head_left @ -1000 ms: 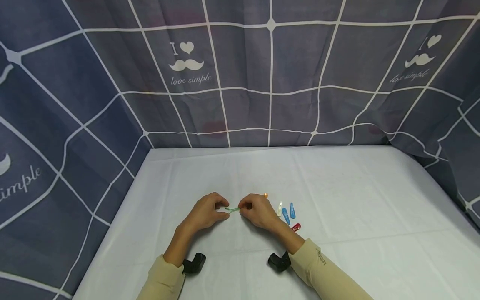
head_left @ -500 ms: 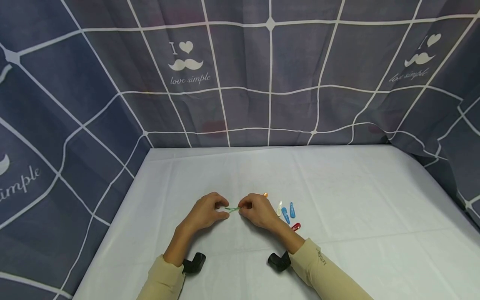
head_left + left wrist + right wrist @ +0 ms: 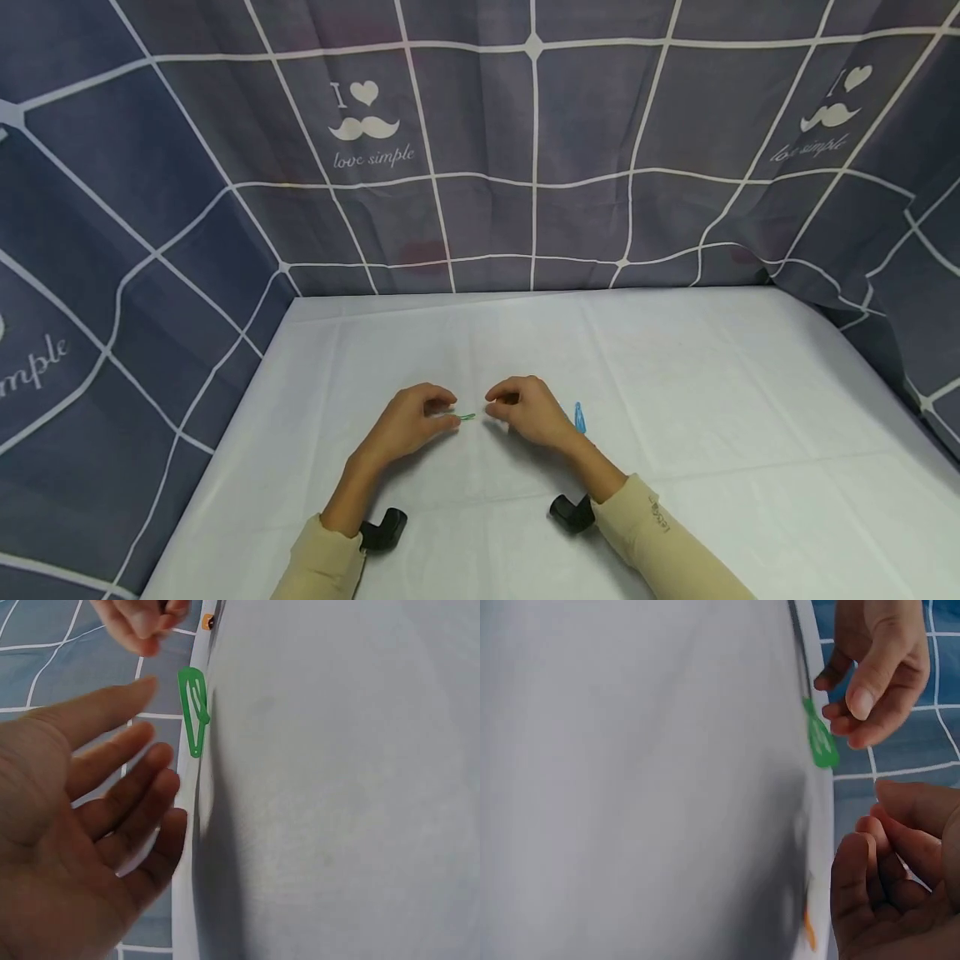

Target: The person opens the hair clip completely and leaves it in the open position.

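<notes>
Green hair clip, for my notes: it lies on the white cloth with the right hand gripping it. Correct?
Not quite: the green hair clip lies on the white cloth, but the right hand isn't gripping it; the right wrist view shows a gap between them.

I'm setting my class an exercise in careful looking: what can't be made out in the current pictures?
- Blue clip, head view: lower end hidden behind the right arm.
- Green clip, head view: too small to trace its frame.
- Orange item, right wrist view: too blurred to identify.
- Sleeve lettering, head view: too small to read surely.
- Left hand, left wrist view: cut off by the left edge.
</notes>
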